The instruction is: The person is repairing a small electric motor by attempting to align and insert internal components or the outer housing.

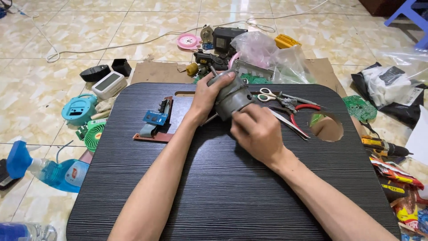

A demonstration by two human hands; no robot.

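The left hand [209,96] grips the grey motor [232,96] over the black table [223,187]; the right hand [256,131] closes on its near end. The body is best kept steady while the near end is worked. The right fingers hide that end; whether they hold a tool cannot be told.

I sit at a low dark table [232,196] with a fine woodgrain top, a round hole [327,127] near its right edge and a narrow slot [185,94] at the far side. Under it, the floor [40,89] is glossy beige marbled tile with pale grout lines, brightly and evenly lit. A flat sheet of brown cardboard [156,72] lies beyond the table. A white cable [111,46] snakes across the tiles. The legs of a blue stool [408,15] stand at the top right.
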